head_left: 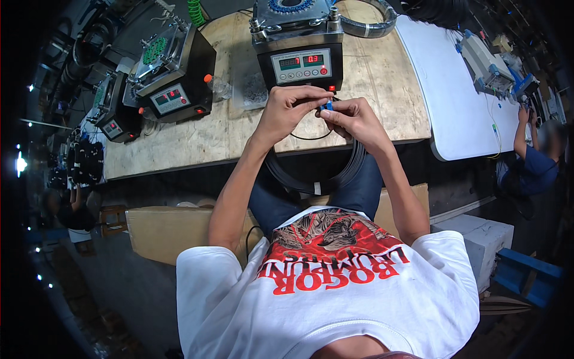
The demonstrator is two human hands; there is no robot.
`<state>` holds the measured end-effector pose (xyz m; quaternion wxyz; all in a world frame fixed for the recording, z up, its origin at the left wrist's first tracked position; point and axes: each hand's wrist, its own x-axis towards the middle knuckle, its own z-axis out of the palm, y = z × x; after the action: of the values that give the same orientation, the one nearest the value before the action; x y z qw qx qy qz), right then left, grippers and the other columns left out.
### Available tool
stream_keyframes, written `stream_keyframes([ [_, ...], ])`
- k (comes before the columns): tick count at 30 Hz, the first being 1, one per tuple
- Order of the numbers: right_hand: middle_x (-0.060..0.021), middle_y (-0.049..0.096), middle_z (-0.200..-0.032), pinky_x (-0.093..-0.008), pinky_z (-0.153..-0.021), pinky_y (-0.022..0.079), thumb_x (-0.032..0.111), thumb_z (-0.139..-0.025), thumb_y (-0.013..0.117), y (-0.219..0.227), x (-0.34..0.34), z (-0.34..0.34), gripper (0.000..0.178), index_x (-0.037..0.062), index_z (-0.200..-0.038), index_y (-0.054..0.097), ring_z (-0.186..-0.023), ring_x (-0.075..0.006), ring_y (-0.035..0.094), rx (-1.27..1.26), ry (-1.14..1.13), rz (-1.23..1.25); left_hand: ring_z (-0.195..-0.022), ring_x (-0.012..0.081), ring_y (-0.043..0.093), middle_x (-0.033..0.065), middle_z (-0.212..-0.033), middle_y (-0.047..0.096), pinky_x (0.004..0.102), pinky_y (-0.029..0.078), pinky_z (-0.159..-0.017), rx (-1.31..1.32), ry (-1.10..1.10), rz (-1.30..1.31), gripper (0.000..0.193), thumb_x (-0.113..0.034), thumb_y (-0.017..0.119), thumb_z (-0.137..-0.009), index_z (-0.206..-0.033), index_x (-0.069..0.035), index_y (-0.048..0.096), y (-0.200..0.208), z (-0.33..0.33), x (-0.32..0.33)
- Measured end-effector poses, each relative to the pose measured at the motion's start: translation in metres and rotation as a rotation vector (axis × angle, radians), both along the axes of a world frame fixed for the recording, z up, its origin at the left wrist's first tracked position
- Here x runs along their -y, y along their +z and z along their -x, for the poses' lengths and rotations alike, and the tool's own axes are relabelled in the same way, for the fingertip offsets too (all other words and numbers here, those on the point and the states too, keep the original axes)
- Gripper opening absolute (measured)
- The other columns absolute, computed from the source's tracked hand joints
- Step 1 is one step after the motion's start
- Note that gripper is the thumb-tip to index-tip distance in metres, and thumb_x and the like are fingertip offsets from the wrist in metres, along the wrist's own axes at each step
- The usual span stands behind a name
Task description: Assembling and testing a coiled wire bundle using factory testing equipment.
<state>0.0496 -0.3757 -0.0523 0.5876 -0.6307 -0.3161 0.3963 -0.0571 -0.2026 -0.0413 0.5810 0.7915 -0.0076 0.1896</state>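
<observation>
In front of the middle machine, my two hands meet at a small blue cable connector (pixel 328 105). My right hand (pixel 360 124) pinches it between thumb and fingers. My left hand (pixel 286 115) is closed too, its fingertips pressed together at the connector's upper end; whatever they grip there is too small to make out. A thin black cable loops beneath my fingers. It seems to belong to the coil of black cable (pixel 344 178) lying over my thighs, bound with a pale band at the front.
A black polishing machine (pixel 304 66) with a lit red display stands just beyond my hands on the wooden table (pixel 215 140). Two similar machines (pixel 168 90) stand left, beside a bottle with an orange cap (pixel 219 87). Rightward, a co-worker (pixel 532 158) sits at a white table (pixel 439 113).
</observation>
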Motion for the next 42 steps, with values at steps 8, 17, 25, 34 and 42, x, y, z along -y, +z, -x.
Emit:
stream_keyframes([
  [8,0.0022,0.055,-0.059,-0.0216,-0.043,0.031,0.023,-0.094,0.071,-0.001,-0.001,0.000,0.028,0.0008,-0.077,0.071,-0.049,-0.0027,0.045,-0.060,-0.035,-0.018,-0.099,0.0164,0.069,0.0121,-0.106,0.074,0.0294,0.055,-0.091,-0.005,-0.008,0.013,0.020,0.000,0.068,-0.090,-0.108,0.001,0.074,-0.007,0.001,0.001],
  [17,0.0012,0.056,-0.063,-0.0217,-0.045,0.032,0.021,-0.095,0.070,0.000,-0.003,-0.002,0.024,-0.0012,-0.086,0.073,-0.051,-0.0032,0.045,-0.090,-0.066,-0.115,-0.103,0.0149,0.067,0.0093,-0.111,0.072,0.0282,0.053,-0.092,-0.052,-0.047,0.163,0.021,-0.006,0.062,-0.097,-0.115,0.001,0.071,-0.010,0.003,0.003],
  [25,0.0015,0.061,-0.070,-0.0203,-0.047,0.031,0.018,-0.097,0.066,0.001,0.007,0.005,0.024,-0.0032,-0.108,0.073,-0.054,-0.0026,0.044,0.039,-0.054,-0.100,-0.074,0.0185,0.061,0.0136,-0.092,0.066,0.0316,0.047,-0.068,-0.171,0.555,-0.345,0.022,-0.018,0.064,-0.096,-0.112,-0.006,0.072,-0.057,0.040,-0.015],
  [34,-0.0003,0.061,-0.075,-0.0237,-0.051,0.038,0.013,-0.096,0.067,-0.021,0.018,0.016,0.022,-0.0035,-0.109,0.072,-0.058,-0.0069,0.046,0.465,-0.006,-0.032,-0.063,0.0081,0.060,0.0076,-0.081,0.068,0.0201,0.049,-0.058,-0.468,0.284,0.659,0.019,-0.011,0.065,-0.097,-0.112,0.000,0.064,-0.101,0.067,-0.041],
  [42,-0.0131,0.063,-0.073,-0.0309,-0.062,0.050,0.003,-0.088,0.071,-0.031,0.037,0.015,0.012,-0.0063,-0.095,0.070,-0.067,-0.0121,0.060,0.273,0.291,0.138,-0.066,0.0171,0.070,0.0127,-0.080,0.067,0.0294,0.056,-0.056,-0.560,0.251,0.139,0.029,0.003,0.066,-0.091,-0.118,0.007,0.056,-0.125,0.085,-0.051],
])
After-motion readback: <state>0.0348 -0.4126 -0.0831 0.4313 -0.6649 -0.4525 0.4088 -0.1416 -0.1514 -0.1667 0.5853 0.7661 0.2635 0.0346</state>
